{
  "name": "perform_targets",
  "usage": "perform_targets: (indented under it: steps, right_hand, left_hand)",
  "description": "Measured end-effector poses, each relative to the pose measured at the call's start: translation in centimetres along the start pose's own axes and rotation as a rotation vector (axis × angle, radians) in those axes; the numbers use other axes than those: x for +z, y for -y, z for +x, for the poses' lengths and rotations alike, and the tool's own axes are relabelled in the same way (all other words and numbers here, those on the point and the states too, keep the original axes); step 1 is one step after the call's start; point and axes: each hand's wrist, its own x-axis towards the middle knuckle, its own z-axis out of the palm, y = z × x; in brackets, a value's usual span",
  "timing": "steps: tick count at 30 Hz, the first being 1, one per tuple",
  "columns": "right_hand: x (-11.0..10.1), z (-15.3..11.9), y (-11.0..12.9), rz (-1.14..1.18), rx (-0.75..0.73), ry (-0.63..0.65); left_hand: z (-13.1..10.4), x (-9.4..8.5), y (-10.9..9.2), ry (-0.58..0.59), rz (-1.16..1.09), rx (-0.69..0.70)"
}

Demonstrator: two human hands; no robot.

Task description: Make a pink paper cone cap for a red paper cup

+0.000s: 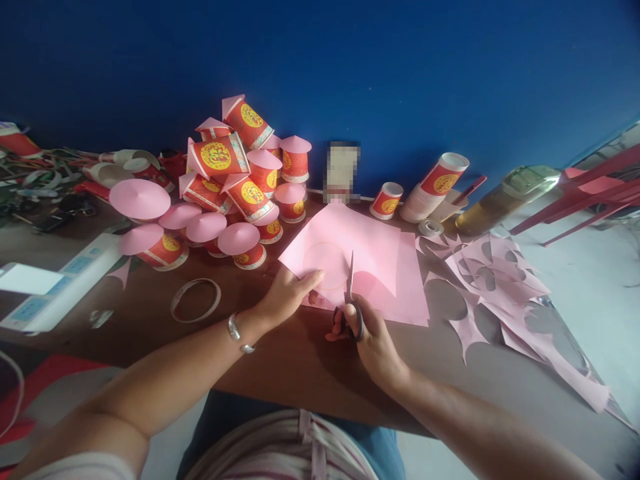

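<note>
One pink sheet occupies the center of the frame, tilted over the bench and marked with a faint circle. The left hand grips its lower left edge, thumb on top, a silver bracelet at the wrist. Just below center, the right hand grasps the dark handles of the scissors, the blades pointing up the frame at the circle's right side; how far they are parted cannot be told. More pink paper lies flat beneath, reaching to the right.

Left of center, red cups capped with pink cones crowd together, some upright, others tipped and piled on their neighbors. A white ring lies below them. At the left edge, a pale slab rests across a long white box with blue panels.

Right of center stand a lone cup and a leaning stack of cups, with a small roll beside the stack. A gold bottle is tilted at upper right, above scattered pink scraps. Behind everything rises a blue wall.
</note>
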Motion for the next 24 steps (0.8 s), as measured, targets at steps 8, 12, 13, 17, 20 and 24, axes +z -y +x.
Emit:
perform_targets:
  steps: [8,12,13,17,20,24]
  right_hand:
    - [-0.1,0.1,0.1,0.008,-0.004,0.019]
    - [-0.1,0.1,0.4,0.027,0.014,0.035]
    - [-0.1,0.1,0.5,0.031,0.018,0.039]
    - [0.0,0.0,0.5,0.046,0.028,0.037]
    - [0.0,0.1,0.4,0.059,0.024,0.040]
    - [-0.1,0.1,0.1,0.089,0.015,0.048]
  left_hand:
    - [0.1,-0.2,0.7,-0.007,-0.042,0.010]
    - [0.3,-0.2,0.7,-0.038,-0.052,0.011]
    - [0.3,-0.2,0.7,-0.045,-0.051,0.010]
    - [0.4,-0.3,0.7,-0.057,-0.052,0.005]
    - [0.4,-0.3,0.9,-0.051,-0.056,0.006]
    - [0.4,-0.4,1.3,-0.069,-0.077,0.000]
